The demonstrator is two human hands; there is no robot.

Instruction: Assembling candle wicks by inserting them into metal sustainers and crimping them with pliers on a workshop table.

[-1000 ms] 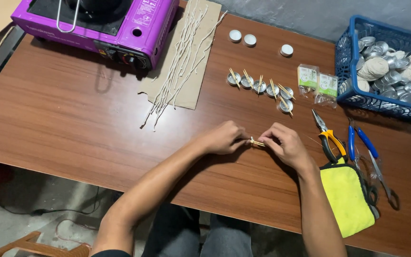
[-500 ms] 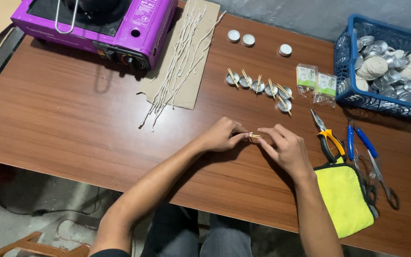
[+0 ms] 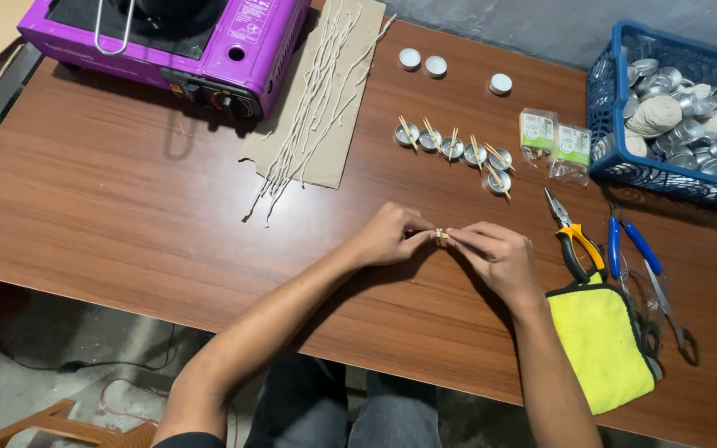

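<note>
My left hand [image 3: 389, 235] and my right hand [image 3: 497, 256] meet over the middle of the brown table [image 3: 126, 207]. Between their fingertips they pinch one small pale stick piece [image 3: 440, 236] with a tiny metal bit on it. Both hands have the fingers closed on it, a little above the tabletop. Just beyond the hands stands a row of several small metal cups [image 3: 451, 149], each with short sticks laid across its rim.
A purple portable stove [image 3: 168, 41] stands at the far left, next to cardboard [image 3: 325, 158] with several white wicks [image 3: 309, 108]. A blue basket [image 3: 624, 166] of metal cups is at the far right. Pliers [image 3: 574, 236], blue-handled scissors [image 3: 645, 261] and a yellow cloth [image 3: 607, 344] lie to the right.
Both hands have shifted slightly towards the far side of the table, still pinching the small piece between them. Nothing else on the table has moved.
</note>
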